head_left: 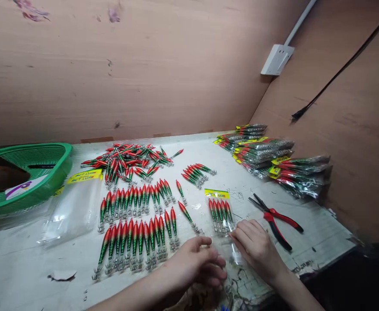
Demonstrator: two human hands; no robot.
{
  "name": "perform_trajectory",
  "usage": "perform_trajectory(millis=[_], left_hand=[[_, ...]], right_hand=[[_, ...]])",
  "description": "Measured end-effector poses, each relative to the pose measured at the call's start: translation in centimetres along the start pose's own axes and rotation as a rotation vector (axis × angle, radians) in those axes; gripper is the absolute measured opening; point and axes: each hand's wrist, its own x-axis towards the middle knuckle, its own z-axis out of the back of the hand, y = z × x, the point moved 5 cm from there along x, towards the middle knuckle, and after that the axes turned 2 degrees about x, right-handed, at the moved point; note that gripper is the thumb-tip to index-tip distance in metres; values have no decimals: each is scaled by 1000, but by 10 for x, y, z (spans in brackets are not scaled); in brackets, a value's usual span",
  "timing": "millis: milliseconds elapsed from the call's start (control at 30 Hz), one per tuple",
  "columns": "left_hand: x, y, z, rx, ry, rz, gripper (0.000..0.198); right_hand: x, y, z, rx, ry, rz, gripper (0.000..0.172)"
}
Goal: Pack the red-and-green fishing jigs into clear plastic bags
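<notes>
A clear plastic bag of squid jigs (218, 212) lies on the table, its yellow header at the far end and several red-and-green jigs inside. My right hand (257, 246) is closed on the bag's near right edge. Left of the bag, my left hand (199, 265) is held with bent, parted fingers and nothing visible in them. Just beyond it lies a single squid jig (187, 215). Two rows of loose squid jigs, a front row (135, 237) and a back row (134, 198), stretch away to the left, hooks toward me.
Behind the rows is a heap of jigs (124, 160), with a small bundle (197, 173) to its right. Empty bags (75, 207) lie beside a green basket (66, 157). Red-handled pliers (273, 218) sit right of my hand. Filled bags (301, 175) are piled against the right wall.
</notes>
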Motion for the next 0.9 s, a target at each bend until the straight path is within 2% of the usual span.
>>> perform_trajectory(millis=[67,133,233,300,333,400,500,667,767,900], left_hand=[[-7,3,9,387,-40,-141,25],[-10,-7,12,861,-116,-505,23],[-10,-16,-1,1492,-206,-1147,23],[0,-12,-11,1775,-222,-1415,18],[5,-11,-14,1850,-224,-1489,17],[14,-12,-18,1869,-235,-1571,25],[16,-16,-16,1703,-266,-1600,34],[13,-16,-4,1473,-275,-1564,24],[14,-16,-2,1418,-293,-1533,18],[14,-20,-4,1381,-285,-1476,22]], right_hand=[[-7,-4,-3,33,53,-38,26],[-12,-8,-1,149,89,-114,18],[-16,-9,4,377,111,-253,10],[-17,-4,2,478,143,-306,12],[-16,0,-1,507,161,-321,13],[-14,7,-8,537,201,-360,13],[-11,12,-17,562,264,-463,14],[-7,11,-23,611,347,-556,17],[-8,10,-24,616,334,-564,19],[-8,12,-22,642,317,-554,19]])
